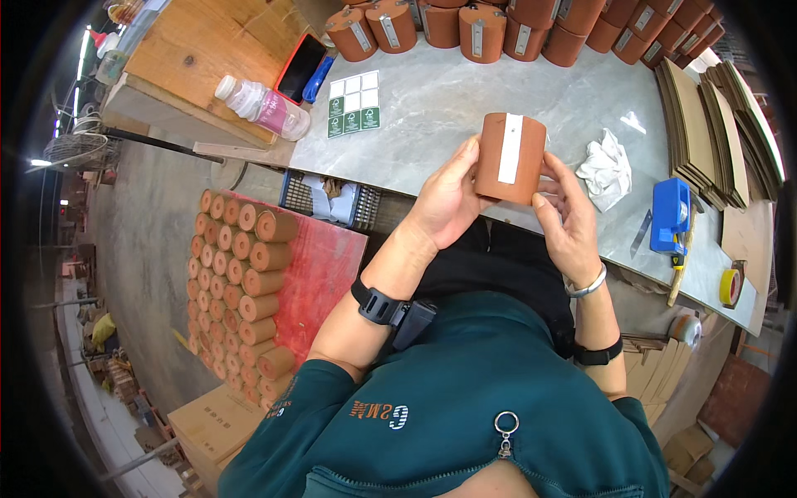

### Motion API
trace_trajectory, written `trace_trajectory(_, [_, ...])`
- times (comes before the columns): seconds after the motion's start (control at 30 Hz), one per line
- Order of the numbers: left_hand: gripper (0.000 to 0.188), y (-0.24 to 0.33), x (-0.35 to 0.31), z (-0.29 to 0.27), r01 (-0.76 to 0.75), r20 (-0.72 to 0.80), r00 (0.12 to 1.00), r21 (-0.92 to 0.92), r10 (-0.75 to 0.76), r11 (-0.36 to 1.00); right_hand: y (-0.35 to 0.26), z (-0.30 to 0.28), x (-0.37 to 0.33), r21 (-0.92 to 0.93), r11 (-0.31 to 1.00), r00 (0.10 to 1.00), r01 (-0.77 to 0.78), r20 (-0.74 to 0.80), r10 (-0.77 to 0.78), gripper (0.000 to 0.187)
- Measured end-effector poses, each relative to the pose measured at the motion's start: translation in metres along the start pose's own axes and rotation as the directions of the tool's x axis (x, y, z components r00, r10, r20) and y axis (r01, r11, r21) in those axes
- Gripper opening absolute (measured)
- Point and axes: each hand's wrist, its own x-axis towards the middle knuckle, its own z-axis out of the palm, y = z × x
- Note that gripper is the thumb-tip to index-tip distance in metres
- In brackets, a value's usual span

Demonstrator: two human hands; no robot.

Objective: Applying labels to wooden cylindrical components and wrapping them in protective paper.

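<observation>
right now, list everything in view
Table: one, grey, front
Held piece: one, reddish, upper centre
Similar pieces: many, reddish, far edge
Plain cylinders: many, reddish, left
Board: one, red, beneath cylinders
Label sheet: one, white and green, table left
Bottle: one, clear, upper left
Phone: one, black, behind bottle
Cloth: one, white, table right
Cardboard sheets: several, brown, right
Tool: one, blue, table right
Tape roll: one, yellow, right corner
Basket: one, blue, below table
Carton: one, brown, lower left
Top: one, green, bottom
Left hand: one, bare, holding piece
Right hand: one, bare, holding piece
</observation>
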Motion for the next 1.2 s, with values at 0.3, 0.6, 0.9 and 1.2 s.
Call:
trace_trajectory(0.3, [0.050,0.002,-0.001,0.002,-0.081,-0.034,0.996,0.049,0.082,0.996,0.003,0.007,0.010,0.097,0.995,0.999,0.010,-0.034,-0.007,0.048])
trace_trajectory(0.6, [0.055,-0.005,-0.003,-0.011,-0.129,-0.105,0.985,0.102,0.140,0.986,0.003,0.018,0.023,0.152,0.962,0.972,-0.225,-0.033,0.233,0.056])
trace_trajectory(0.9, [0.068,0.089,0.013,-0.135,0.530,-0.236,0.527,0.842,0.817,-0.099,0.036,0.011,0.021,-0.072,0.997,0.987,0.030,-0.153,-0.041,0.082])
trace_trajectory(1.2, [0.068,0.110,0.024,-0.133,0.788,-0.578,0.394,0.613,0.714,0.062,0.037,-0.002,0.010,-0.235,0.971,0.996,0.048,-0.063,-0.065,0.088])
